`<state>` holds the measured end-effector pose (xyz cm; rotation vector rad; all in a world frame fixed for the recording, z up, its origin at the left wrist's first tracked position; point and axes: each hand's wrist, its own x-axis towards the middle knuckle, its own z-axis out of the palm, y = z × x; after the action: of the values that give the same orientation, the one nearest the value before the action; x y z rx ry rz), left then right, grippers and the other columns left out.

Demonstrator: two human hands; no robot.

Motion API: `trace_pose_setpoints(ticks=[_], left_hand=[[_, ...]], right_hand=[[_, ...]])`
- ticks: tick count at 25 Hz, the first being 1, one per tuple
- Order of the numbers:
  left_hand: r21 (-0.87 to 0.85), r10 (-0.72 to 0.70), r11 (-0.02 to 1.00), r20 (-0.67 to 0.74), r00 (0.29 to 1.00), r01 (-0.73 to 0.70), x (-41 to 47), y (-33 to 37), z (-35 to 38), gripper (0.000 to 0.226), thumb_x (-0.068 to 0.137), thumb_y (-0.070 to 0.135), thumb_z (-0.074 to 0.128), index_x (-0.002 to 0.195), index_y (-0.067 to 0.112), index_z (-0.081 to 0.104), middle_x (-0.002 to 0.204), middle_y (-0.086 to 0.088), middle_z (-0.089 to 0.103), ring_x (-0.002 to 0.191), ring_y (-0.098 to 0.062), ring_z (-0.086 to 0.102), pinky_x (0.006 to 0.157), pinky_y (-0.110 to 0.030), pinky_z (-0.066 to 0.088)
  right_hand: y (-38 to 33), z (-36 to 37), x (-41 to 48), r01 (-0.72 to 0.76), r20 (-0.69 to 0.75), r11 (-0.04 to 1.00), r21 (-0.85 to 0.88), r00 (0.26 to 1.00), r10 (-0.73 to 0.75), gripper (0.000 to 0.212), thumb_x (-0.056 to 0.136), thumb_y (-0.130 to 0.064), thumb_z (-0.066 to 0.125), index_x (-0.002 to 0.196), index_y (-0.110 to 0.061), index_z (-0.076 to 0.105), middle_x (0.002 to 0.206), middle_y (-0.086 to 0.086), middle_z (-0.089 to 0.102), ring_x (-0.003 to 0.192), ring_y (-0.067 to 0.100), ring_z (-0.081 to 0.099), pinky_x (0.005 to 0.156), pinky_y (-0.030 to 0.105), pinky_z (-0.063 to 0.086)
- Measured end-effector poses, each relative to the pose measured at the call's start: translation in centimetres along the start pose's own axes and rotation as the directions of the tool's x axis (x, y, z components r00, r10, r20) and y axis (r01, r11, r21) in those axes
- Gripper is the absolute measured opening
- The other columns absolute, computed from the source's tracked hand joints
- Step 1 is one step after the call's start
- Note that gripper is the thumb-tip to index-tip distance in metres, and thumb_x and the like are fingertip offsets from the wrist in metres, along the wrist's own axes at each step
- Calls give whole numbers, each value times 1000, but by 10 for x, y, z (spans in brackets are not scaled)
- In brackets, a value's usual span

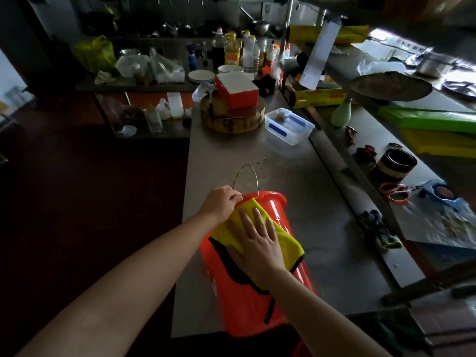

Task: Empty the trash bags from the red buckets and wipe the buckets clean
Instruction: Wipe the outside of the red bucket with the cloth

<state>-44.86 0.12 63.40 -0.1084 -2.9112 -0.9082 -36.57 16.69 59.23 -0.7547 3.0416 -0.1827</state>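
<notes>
The red bucket (242,307) lies on its side on the grey metal tabletop (257,155), close to the near edge. Its open end points away from the person. Its thin wire handle (247,164) sticks up past the rim.

A yellow cloth (288,240) with a black edge is spread over the top side of the bucket. The right hand (257,243) lies flat on the cloth and presses it on the bucket. Its fingers (257,217) are straight and spread a little. The left hand (221,202) is at the bucket's rim, just beside where the handle joins. Its fingers (235,195) are curled over the rim and grip it.

Farther back on the tabletop stands a clear plastic box (288,126) with blue clips. Just beside it is a round wooden block (231,119), and a red and white box (237,91) sits tilted on top of that. Behind them are plates and many bottles (231,50). On a shelf to the right lie scissors (394,193) with orange handles.
</notes>
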Motion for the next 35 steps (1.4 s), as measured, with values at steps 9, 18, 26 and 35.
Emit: trace_pose_setpoints(ticks=[9, 18, 26, 35], left_hand=[[150, 63, 985, 179, 982, -90, 19, 0, -13, 24, 95, 28, 64, 98, 8, 78, 99, -12, 72, 100, -28, 65, 87, -34, 51], [254, -42, 966, 297, 954, -36, 22, -3, -41, 22, 89, 35, 72, 105, 21, 79, 110, 0, 75, 109, -20, 65, 96, -29, 47], [242, -45, 970, 288, 956, -27, 12, -11, -43, 19, 91, 35, 70, 105, 22, 76, 107, 2, 74, 104, -18, 65, 87, -29, 48], [268, -63, 963, 250, 966, -6, 11, -10, -39, 20, 92, 37, 68, 104, 23, 75, 108, 0, 72, 105, -21, 63, 83, -30, 48]], right_hand=[[88, 9, 15, -453, 179, 713, 534, 885, 429, 68, 94, -72, 41, 155, -52, 20, 169, -11, 8, 156, 18, 6, 123, 47, 21], [-28, 13, -7, -103, -15, 992, 69, 994, 104, 64, 101, -65, 22, 159, -43, 7, 168, 1, -17, 151, 35, -27, 122, 62, -5], [57, 17, 1, -264, 40, 907, 328, 963, 266, 68, 96, -75, 31, 156, -51, 12, 169, -11, -1, 157, 22, -5, 124, 47, 12], [27, 13, -23, -353, 51, 900, 257, 935, 352, 68, 98, -71, 22, 158, -48, -1, 169, -5, -13, 155, 30, -13, 125, 50, 5]])
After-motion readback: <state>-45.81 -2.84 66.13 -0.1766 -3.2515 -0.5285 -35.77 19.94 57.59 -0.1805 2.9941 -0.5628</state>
